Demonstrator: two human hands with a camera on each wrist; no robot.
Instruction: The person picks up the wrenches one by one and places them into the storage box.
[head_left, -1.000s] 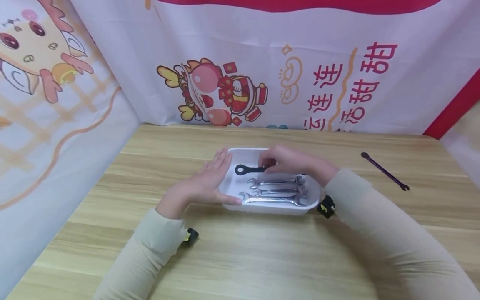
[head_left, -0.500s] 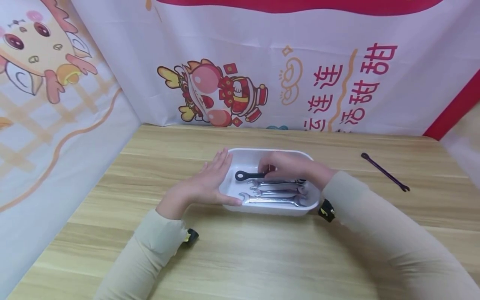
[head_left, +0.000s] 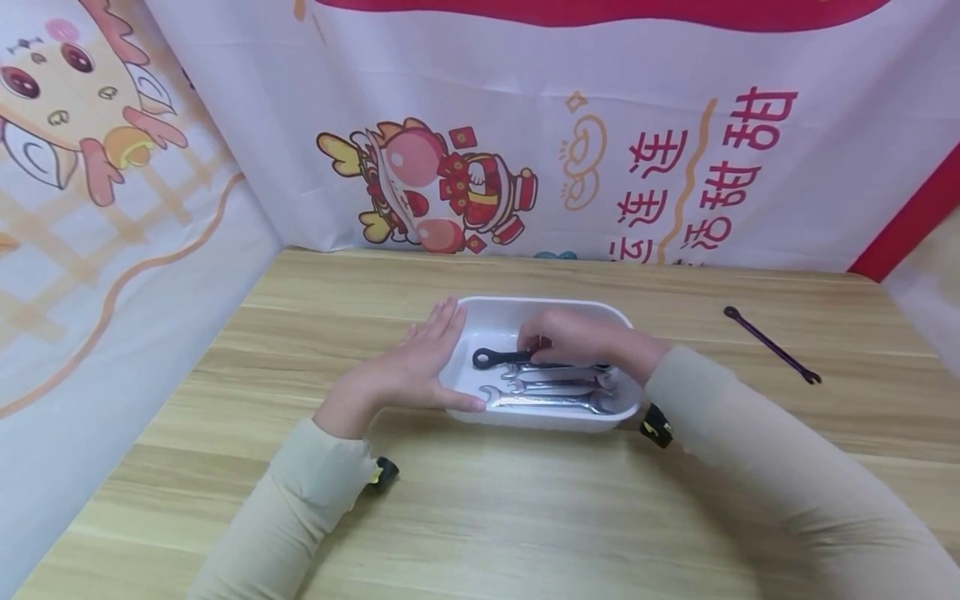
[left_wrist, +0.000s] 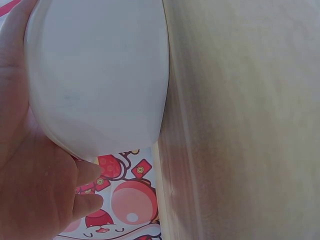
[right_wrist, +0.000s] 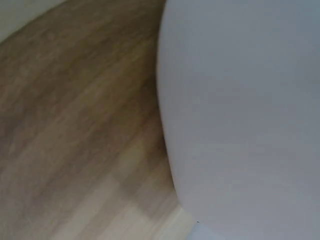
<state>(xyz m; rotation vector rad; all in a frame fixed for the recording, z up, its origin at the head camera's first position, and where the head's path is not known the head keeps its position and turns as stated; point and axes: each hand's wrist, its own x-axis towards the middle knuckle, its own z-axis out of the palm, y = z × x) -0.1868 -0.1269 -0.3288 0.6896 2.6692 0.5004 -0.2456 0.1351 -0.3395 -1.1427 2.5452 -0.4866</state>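
Note:
A white plastic tray (head_left: 467,385) stands on the wooden table with several silver wrenches (head_left: 551,401) lying side by side in it. My left hand (head_left: 408,371) rests against the tray's left end, thumb and fingers spread along the rim. Inside the tray, my right hand (head_left: 573,336) pinches a black wrench (head_left: 497,358) by its middle; its ring end points left, and the fingers cover part of it. The black wrench lies just behind the silver ones and partly overlaps the rearmost. The right wrist view holds only the tray's outer wall (right_wrist: 240,120) and table; that hand is out of it.
A dark purple wrench (head_left: 772,345) lies on the table (head_left: 510,508) to the right of the tray. A printed cloth (head_left: 585,50) hangs along the back edge, and another patterned cloth (head_left: 150,333) stands at the left.
My right hand has brought the black wrench toward the front of the tray, down close against the silver wrenches. The left hand has stayed at the tray's end.

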